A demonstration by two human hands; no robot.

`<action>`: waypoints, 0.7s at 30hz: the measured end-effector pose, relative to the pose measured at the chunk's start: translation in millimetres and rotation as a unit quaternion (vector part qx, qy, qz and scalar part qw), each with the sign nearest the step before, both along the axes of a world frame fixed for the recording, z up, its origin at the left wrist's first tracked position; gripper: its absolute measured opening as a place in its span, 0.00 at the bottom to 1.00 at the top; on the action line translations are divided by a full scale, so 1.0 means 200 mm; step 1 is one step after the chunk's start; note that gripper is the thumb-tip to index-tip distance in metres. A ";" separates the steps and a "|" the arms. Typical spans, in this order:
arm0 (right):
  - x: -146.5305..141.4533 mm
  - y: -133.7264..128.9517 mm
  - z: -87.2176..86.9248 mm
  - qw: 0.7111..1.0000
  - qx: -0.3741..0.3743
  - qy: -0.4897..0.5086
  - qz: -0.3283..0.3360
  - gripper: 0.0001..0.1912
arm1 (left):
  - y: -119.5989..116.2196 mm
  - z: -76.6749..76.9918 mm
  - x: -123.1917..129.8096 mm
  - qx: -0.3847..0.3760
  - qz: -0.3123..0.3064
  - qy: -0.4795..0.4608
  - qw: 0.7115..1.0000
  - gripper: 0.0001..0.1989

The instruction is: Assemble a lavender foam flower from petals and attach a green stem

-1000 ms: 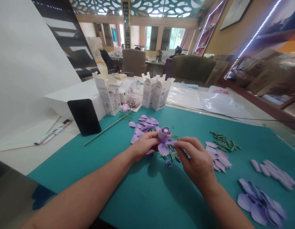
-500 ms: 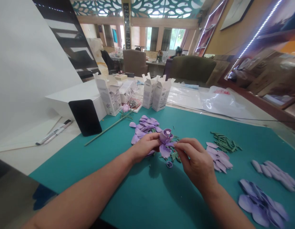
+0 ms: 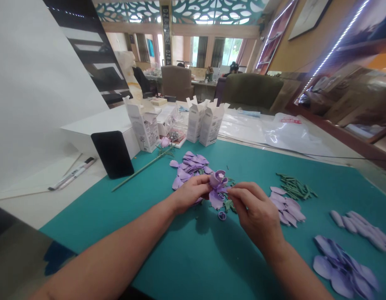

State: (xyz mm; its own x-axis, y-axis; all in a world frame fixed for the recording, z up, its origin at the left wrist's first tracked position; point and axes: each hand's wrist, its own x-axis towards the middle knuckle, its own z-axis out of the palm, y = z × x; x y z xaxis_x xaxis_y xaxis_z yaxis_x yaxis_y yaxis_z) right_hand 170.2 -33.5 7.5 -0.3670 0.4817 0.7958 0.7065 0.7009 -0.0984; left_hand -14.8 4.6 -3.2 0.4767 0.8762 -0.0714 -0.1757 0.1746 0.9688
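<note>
I'm looking down a long room at a teal mat [image 3: 186,266] that fills most of my view. Beyond it stand three open white boxes [image 3: 145,131] and a clear plastic bag [image 3: 289,135], and a black slab [image 3: 113,154] sits on the mat's left corner.

As far as I can judge, one flower is done: a purple bloom [image 3: 164,142] on a long green stem [image 3: 139,170] lies near the boxes. A second flower head [image 3: 218,180] is only partly built, and plenty of parts are still loose on the mat. There's a heap of purple petals [image 3: 189,171] behind my hands, a smaller heap [image 3: 286,210] to the right, and a broad heap [image 3: 341,271] in the near right corner. Pale rolled pieces [image 3: 358,231] and a bundle of thin green strips [image 3: 294,186] lie nearby.

The flower head sits just above the mat, between my hands, with a tight cupped centre and a petal hanging below it. My left hand [image 3: 191,193] is curled closed around its base, holding it. My right hand [image 3: 257,212] is in a narrow pinch at the petal's edge, though I can't tell if it has hold. A small round purple piece [image 3: 222,215] lies just below
</note>
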 end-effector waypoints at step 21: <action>0.00 0.00 0.00 1.000 -0.024 0.013 -0.002 0.06 | 0.00 0.00 0.00 -0.012 0.000 -0.005 1.000 0.14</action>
State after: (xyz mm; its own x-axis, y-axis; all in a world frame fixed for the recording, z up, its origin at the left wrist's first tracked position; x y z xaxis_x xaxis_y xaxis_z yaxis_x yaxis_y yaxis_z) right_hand 169.4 -34.3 7.3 -0.3444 0.5210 0.7810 0.7059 0.6922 -0.1505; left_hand -15.2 4.3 -3.5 0.4783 0.8737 -0.0882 -0.1858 0.1989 0.9623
